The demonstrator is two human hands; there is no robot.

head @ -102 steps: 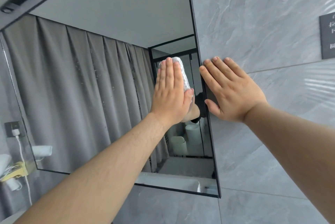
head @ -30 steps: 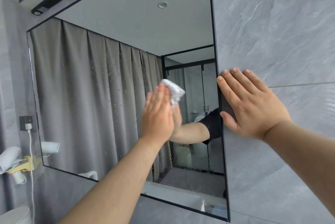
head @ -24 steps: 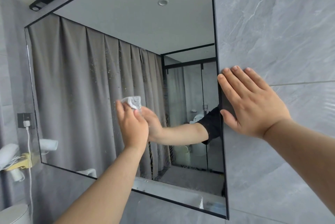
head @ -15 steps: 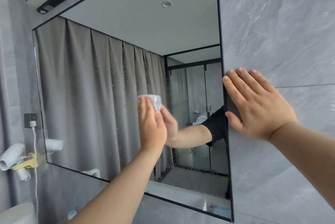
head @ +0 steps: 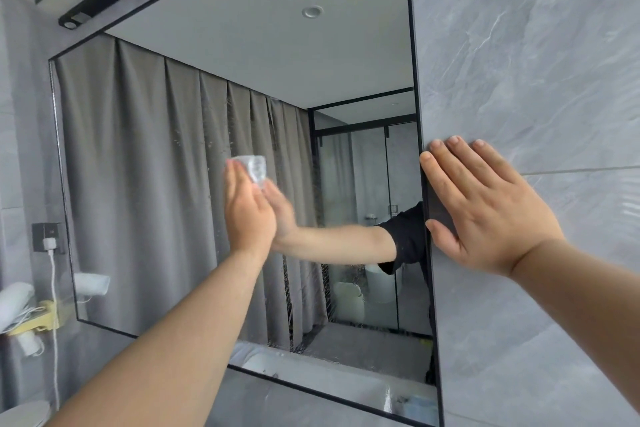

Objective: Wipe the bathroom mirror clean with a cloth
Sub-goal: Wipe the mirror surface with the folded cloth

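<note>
cloth (head: 255,166): white with a greyish textured weave, at my fingertips
mirror frame (head: 413,46): thin black line
wall tiles (head: 519,63): grey marble pattern, pale white veins
curtain (head: 138,167) in the glass: plain grey, flecked with pale spots
my sleeve (head: 407,236) in the glass: black
socket (head: 43,234): dark grey
cable (head: 53,305): white
holder (head: 43,321): pale yellow

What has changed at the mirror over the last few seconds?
The left hand slid the cloth leftward, from the right edge of the mirror beside the right hand to over the reflected curtain, sweeping side to side. Nothing taken or let go: flat fingers still press the cloth to the glass. The right hand stays flat on the wall tile.
</note>
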